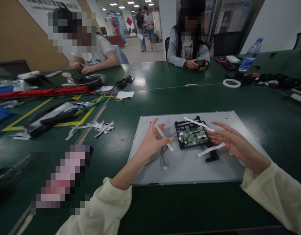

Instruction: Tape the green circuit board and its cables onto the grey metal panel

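Observation:
A flat grey panel (pixel 184 173) lies in front of me. On it sits a black plastic bracket (pixel 213 155) carrying a green circuit board (pixel 189 138). My left hand (pixel 152 142) is at the board's left, fingers apart, beside grey cables (pixel 162 158). A white strip (pixel 168 144) passes by its thumb; whether it sticks to the skin I cannot tell. My right hand (pixel 227 140) is at the bracket's right side with fingers stretched out, the tips close to the board's edge. One strip (pixel 198 122) crosses the bracket's top, another strip (pixel 210 149) its lower arm.
White strips (pixel 101 128) lie in a pile left of the panel, near a pixelated object (pixel 64 179). A tape roll (pixel 231 83) and a water bottle (pixel 251 54) stand far right. Tools and wires clutter the left. Two people sit across the green table (pixel 155 98).

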`<state>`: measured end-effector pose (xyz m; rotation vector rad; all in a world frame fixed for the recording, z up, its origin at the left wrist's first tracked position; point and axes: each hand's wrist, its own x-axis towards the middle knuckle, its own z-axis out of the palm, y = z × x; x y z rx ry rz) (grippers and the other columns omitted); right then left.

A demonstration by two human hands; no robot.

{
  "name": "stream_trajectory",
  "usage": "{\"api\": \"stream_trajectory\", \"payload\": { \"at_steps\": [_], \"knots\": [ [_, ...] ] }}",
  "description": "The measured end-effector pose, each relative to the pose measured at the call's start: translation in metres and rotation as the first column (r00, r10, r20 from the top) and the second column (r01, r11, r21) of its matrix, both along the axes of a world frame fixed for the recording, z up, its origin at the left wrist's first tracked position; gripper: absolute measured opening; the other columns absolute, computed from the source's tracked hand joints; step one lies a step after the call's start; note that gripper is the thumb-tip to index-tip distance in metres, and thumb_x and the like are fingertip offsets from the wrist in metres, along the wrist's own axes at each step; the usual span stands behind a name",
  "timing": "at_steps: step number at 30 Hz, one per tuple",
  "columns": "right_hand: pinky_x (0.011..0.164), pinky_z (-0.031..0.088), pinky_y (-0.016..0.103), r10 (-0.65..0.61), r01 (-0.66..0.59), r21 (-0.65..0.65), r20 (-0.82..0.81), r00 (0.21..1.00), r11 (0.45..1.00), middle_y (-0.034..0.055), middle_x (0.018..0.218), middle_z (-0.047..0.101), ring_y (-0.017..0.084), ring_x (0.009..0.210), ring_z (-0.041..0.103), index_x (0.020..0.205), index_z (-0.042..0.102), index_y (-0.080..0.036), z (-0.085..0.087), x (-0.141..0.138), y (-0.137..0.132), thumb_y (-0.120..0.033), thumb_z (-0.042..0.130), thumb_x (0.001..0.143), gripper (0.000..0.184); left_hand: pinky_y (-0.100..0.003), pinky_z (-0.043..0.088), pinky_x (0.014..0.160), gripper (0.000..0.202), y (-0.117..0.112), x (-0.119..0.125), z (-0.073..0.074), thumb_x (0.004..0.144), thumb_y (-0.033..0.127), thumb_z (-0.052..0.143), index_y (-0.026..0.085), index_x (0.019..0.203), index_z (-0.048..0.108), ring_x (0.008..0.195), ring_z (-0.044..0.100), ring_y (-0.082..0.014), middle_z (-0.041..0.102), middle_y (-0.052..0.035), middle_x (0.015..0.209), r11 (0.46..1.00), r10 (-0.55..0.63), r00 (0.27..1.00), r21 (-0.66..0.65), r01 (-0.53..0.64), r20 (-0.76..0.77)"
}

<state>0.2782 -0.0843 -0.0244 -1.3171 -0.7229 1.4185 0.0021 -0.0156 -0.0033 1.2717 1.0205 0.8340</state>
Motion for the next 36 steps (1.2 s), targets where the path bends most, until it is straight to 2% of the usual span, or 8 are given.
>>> {"api": "stream_trajectory", "payload": {
  "at_steps": [4, 6, 8, 11, 14, 17, 27, 36],
  "knots": [
    [0.091, 0.052, 0.034, 0.039, -0.038, -0.015, 0.05, 0.998, 0.999, 0.0082, 0.113, 0.065, 0.02, 0.1, 0.064, 0.134, 0.041, -0.026, -0.003, 0.001, 0.001, -0.027, 0.065, 0.079, 0.06, -0.044, 0.033, 0.106, 0.089, 0.002, -0.002, -0.006, 0.073, 0.023, 0.071, 0.026, 0.142, 0.014, 0.136, 0.031, -0.0268, 0.03, -0.0181, 0.146, 0.998, -0.013, 0.995, 0.058, 0.019, -0.095],
    [0.092, 0.051, 0.037, 0.059, -0.058, -0.016, 0.073, 0.996, 0.998, 0.0081, 0.114, 0.065, 0.021, 0.102, 0.064, 0.135, 0.039, -0.027, -0.005, 0.003, 0.001, -0.031, 0.065, 0.079, 0.062, -0.045, 0.03, 0.108, 0.083, 0.001, -0.003, -0.009, 0.077, 0.03, 0.067, 0.026, 0.142, 0.015, 0.137, 0.029, -0.0275, 0.024, -0.0165, 0.149, 0.982, 0.032, 0.978, 0.189, 0.008, -0.207],
    [0.093, 0.051, 0.04, 0.074, -0.074, -0.01, 0.09, 0.993, 0.997, 0.0085, 0.114, 0.064, 0.022, 0.103, 0.063, 0.136, 0.038, -0.027, -0.007, 0.004, 0.001, -0.035, 0.064, 0.08, 0.063, -0.048, 0.024, 0.111, 0.08, -0.001, -0.003, -0.009, 0.078, 0.034, 0.065, 0.026, 0.142, 0.017, 0.14, 0.02, -0.0284, 0.015, -0.0138, 0.153, 0.911, 0.132, 0.923, 0.41, 0.03, -0.362],
    [0.095, 0.049, 0.044, 0.084, -0.084, 0.0, 0.11, 0.99, 0.996, 0.0098, 0.115, 0.064, 0.024, 0.103, 0.063, 0.137, 0.036, -0.026, -0.007, 0.005, 0.001, -0.036, 0.063, 0.081, 0.063, -0.05, 0.013, 0.115, 0.074, -0.006, -0.003, -0.006, 0.08, 0.039, 0.062, 0.026, 0.142, 0.023, 0.143, 0.008, -0.0281, 0.013, -0.01, 0.154, 0.743, 0.196, 0.797, 0.617, 0.26, -0.572],
    [0.096, 0.048, 0.045, 0.083, -0.086, 0.018, 0.114, 0.99, 0.996, 0.0106, 0.116, 0.063, 0.024, 0.102, 0.063, 0.137, 0.037, -0.024, -0.007, 0.005, 0.001, -0.034, 0.06, 0.081, 0.061, -0.054, 0.007, 0.114, 0.07, -0.013, -0.001, -0.004, 0.082, 0.044, 0.058, 0.027, 0.141, 0.027, 0.142, 0.01, -0.0288, 0.025, -0.0087, 0.152, 0.657, 0.09, 0.68, 0.557, 0.508, -0.727],
    [0.098, 0.047, 0.043, 0.06, -0.064, 0.036, 0.094, 0.994, 0.997, 0.0101, 0.117, 0.063, 0.023, 0.103, 0.063, 0.135, 0.039, -0.024, -0.006, 0.006, 0.001, -0.032, 0.06, 0.082, 0.058, -0.057, 0.002, 0.113, 0.075, -0.018, 0.001, -0.006, 0.079, 0.048, 0.06, 0.026, 0.142, 0.026, 0.142, 0.012, -0.0309, 0.027, -0.0092, 0.151, 0.624, 0.023, 0.608, 0.487, 0.611, -0.793],
    [0.093, 0.05, 0.039, 0.031, -0.032, 0.003, 0.109, 0.994, 0.999, 0.0093, 0.11, 0.066, 0.021, 0.097, 0.065, 0.134, 0.041, -0.024, -0.004, 0.005, -0.002, -0.034, 0.062, 0.08, 0.059, -0.058, -0.004, 0.112, 0.074, -0.014, -0.003, -0.011, 0.08, 0.048, 0.058, 0.024, 0.142, 0.026, 0.141, 0.016, -0.0297, 0.034, -0.0092, 0.148, 0.586, -0.048, 0.571, 0.44, 0.681, -0.82],
    [0.075, 0.056, 0.035, 0.046, -0.097, 0.104, 0.415, 0.908, 0.99, 0.0102, 0.107, 0.066, 0.023, 0.095, 0.065, 0.141, 0.028, -0.024, -0.01, 0.002, -0.004, -0.041, 0.059, 0.081, 0.07, -0.056, -0.004, 0.113, 0.071, -0.014, -0.002, -0.012, 0.082, 0.048, 0.056, 0.025, 0.142, 0.027, 0.141, 0.017, -0.0292, 0.033, -0.009, 0.149, 0.591, -0.069, 0.574, 0.429, 0.682, -0.816]
  ]
}}
